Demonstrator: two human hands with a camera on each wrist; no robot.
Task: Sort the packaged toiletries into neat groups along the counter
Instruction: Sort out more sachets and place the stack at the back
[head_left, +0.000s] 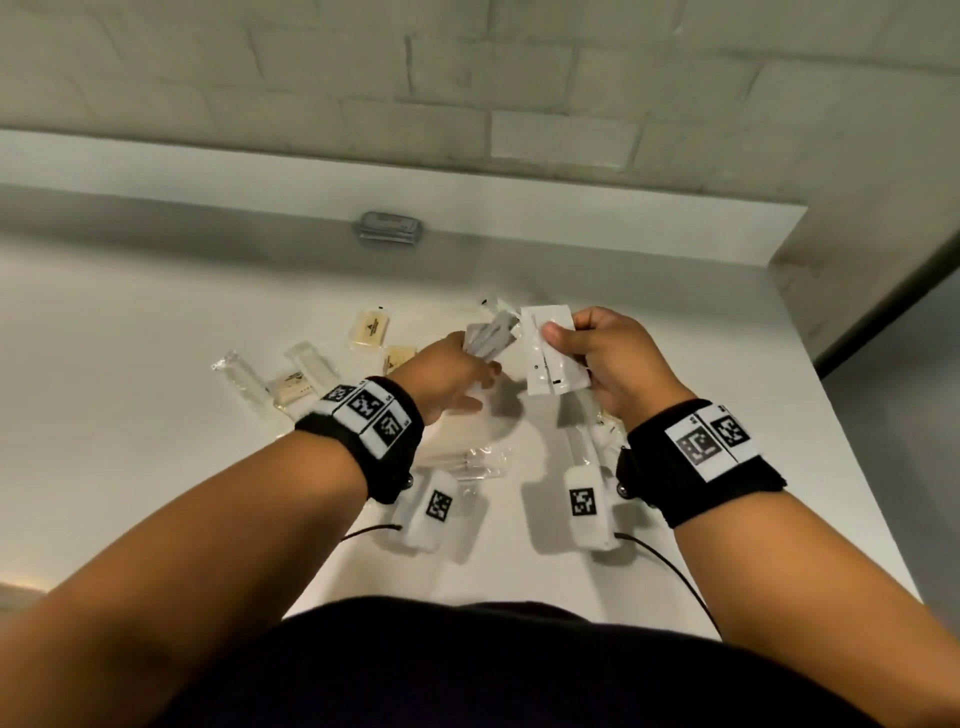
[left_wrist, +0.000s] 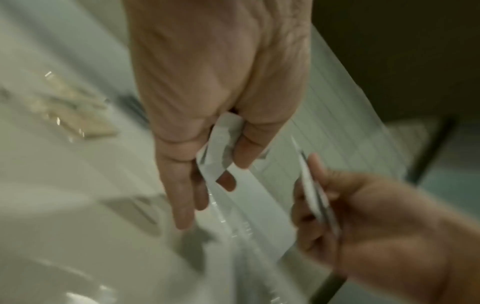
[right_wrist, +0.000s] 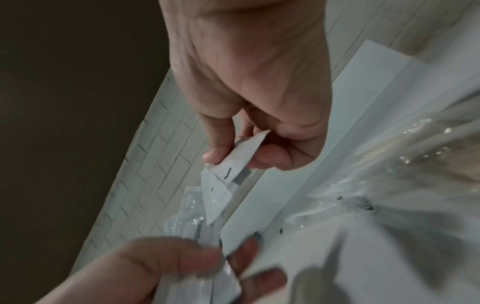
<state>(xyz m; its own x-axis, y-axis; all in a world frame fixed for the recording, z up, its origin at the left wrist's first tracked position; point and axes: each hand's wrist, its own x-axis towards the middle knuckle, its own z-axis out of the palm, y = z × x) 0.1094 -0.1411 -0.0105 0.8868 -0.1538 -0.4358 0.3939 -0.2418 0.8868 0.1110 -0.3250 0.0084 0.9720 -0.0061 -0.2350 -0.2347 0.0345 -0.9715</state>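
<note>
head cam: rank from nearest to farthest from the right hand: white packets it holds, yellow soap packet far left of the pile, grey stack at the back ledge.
1. white packets: pinched in the right hand itself.
2. yellow soap packet: on the counter, left of both hands.
3. grey stack: at the back ledge by the wall, farthest.

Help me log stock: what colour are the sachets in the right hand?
White sachets with small black marks, clearest in the head view.
</note>
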